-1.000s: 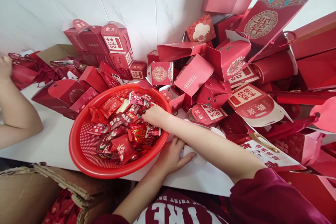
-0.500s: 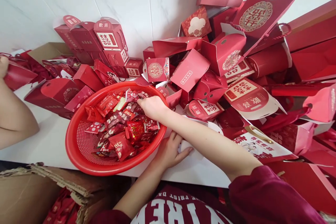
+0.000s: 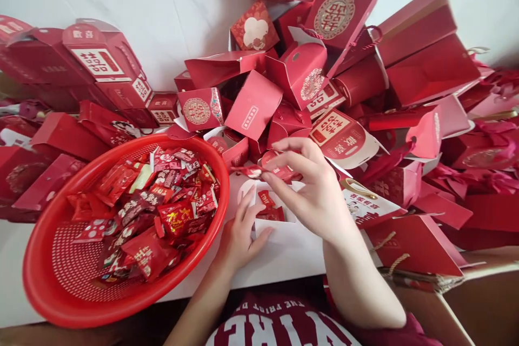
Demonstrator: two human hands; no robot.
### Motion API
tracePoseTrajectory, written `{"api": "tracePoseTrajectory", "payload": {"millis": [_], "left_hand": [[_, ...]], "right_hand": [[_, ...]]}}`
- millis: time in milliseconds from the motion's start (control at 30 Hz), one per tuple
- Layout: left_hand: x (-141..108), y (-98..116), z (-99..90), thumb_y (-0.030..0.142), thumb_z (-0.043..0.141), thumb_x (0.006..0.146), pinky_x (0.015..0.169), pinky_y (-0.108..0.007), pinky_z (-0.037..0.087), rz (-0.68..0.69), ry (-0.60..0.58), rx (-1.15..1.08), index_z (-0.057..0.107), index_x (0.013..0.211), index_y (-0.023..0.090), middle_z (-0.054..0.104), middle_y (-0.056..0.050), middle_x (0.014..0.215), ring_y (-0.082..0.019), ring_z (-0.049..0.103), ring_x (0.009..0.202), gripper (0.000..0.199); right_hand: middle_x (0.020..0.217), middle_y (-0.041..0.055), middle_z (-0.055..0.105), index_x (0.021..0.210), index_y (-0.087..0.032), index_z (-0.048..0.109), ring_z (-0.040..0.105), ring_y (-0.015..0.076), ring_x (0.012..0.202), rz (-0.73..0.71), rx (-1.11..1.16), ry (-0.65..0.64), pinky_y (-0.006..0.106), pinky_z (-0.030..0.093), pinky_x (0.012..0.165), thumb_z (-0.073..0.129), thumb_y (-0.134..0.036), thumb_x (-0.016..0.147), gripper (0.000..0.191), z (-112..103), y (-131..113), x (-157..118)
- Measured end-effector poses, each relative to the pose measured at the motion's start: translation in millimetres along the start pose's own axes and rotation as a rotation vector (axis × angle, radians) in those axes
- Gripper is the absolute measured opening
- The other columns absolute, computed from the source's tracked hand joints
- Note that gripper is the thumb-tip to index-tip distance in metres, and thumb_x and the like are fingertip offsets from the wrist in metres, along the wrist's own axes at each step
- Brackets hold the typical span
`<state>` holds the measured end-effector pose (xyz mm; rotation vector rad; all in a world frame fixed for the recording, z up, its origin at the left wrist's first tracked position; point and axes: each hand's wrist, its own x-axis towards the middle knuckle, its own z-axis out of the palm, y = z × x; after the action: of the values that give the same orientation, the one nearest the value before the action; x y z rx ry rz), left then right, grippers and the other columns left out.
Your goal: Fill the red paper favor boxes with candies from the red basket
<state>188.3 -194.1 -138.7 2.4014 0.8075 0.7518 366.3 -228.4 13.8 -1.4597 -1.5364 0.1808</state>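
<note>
My left hand (image 3: 240,233) steadies a small open gift box (image 3: 279,228) by its left side, its thumb along the white front wall and its fingers at the left edge. Inside lie red wrapped candies (image 3: 270,211). Over the box's back edge, my right hand (image 3: 310,186) pinches a small red-and-white wrapped candy (image 3: 252,172) between its fingertips; part of it is blurred. To the left stands a red plastic basket (image 3: 40,281), holding many candies (image 3: 148,251) in red, maroon and gold wrappers.
Red gift boxes (image 3: 253,105) are heaped behind and to the right. More are stacked at the back left, near a double-happiness box (image 3: 97,62). A white tiled wall (image 3: 170,11) closes the back. At the lower right is a cardboard carton (image 3: 430,308).
My right hand has left the basket and moved right, over the open box, with a candy. My left hand stays at the box. The view has swung right; another person's arm is out of sight.
</note>
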Motion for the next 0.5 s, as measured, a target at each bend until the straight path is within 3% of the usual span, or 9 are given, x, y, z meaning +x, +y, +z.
{"api": "tracePoseTrajectory", "payload": {"millis": [167,300,433,500], "left_hand": [[3.5,-1.6,0.0,0.033,0.06,0.094,0.1,-0.04,0.053,0.048,0.049,0.008,0.056,0.122,0.02,0.036,-0.014,0.16,-0.034,0.031,0.15,0.031],[5.2,-4.2,0.9,0.031,0.061,0.093,0.103,-0.044,0.051,0.102,0.091,0.004,0.057,0.12,0.019,0.037,-0.015,0.159,-0.035,0.036,0.148,0.03],[4.5,-5.9,1.5,0.03,0.063,0.091,0.098,-0.042,0.055,0.145,0.124,0.001,0.057,0.121,0.019,0.045,-0.017,0.153,-0.034,0.049,0.139,0.033],[3.6,-6.2,1.4,0.029,0.064,0.09,0.089,-0.038,0.058,0.183,0.171,-0.016,0.055,0.124,0.018,0.051,-0.018,0.147,-0.032,0.054,0.133,0.037]], "right_hand": [[0.132,0.0079,0.057,0.098,-0.024,0.069,0.053,0.0265,0.128,0.157,-0.081,-0.11,0.046,0.046,0.106,0.064,-0.025,0.093,0.007,-6.7,41.8,-36.6],[0.131,0.0113,0.058,0.111,-0.022,0.066,0.054,0.0275,0.125,0.138,-0.25,0.074,0.048,0.05,0.102,0.06,-0.022,0.095,0.017,-0.8,66.9,-58.5],[0.119,0.0084,0.063,0.105,-0.024,0.066,0.062,0.0228,0.11,0.099,-0.181,0.256,0.04,0.056,0.088,0.06,-0.015,0.094,0.015,3.1,74.4,-89.7],[0.116,0.0078,0.065,0.106,-0.026,0.067,0.063,0.0231,0.108,0.087,-0.127,0.319,0.041,0.056,0.09,0.062,-0.013,0.092,0.02,5.2,75.2,-106.3]]}}
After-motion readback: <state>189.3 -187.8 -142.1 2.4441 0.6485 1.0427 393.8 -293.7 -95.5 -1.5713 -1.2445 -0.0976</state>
